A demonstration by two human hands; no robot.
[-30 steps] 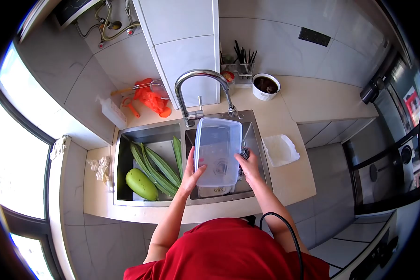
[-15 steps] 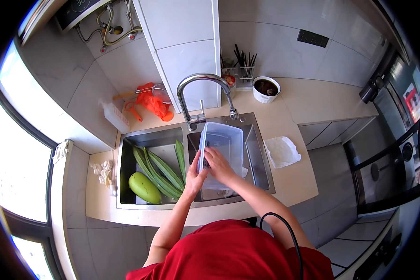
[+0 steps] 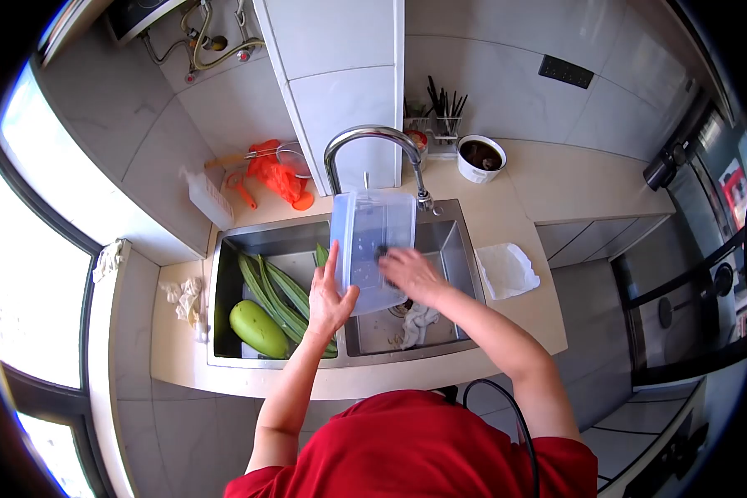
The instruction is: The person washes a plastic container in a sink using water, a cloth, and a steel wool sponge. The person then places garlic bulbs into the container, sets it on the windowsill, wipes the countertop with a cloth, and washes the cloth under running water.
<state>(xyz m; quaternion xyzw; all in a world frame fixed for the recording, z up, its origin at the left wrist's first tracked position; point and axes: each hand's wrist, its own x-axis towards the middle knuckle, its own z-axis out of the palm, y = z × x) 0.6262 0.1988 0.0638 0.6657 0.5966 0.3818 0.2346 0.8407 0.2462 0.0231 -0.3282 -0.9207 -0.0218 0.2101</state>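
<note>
A clear plastic container [image 3: 358, 228] is tilted over the right sink basin, below the tap. My left hand [image 3: 332, 303] grips its near left side, thumb and index finger spread along the wall. With bent fingers, my right hand [image 3: 415, 275] presses a small dark scrubbing pad [image 3: 380, 254] to the container's surface; most of the pad is hidden under the fingers. A greyish cloth [image 3: 419, 324] lies in the basin below. Long green ridged gourds [image 3: 278, 295] and a fat light-green gourd [image 3: 258, 329] rest in the left basin.
The curved metal tap [image 3: 373, 133] arches just behind the container. A white bowl with dark contents [image 3: 480, 158] stands at the back right. White paper [image 3: 506, 271] lies right of the sink. Behind the left basin are an orange bag [image 3: 275, 174] and a white bottle [image 3: 208, 199].
The container has shifted left and turned, so a different side faces up. My right hand has moved from its left edge onto its right part. The cloth below is now uncovered.
</note>
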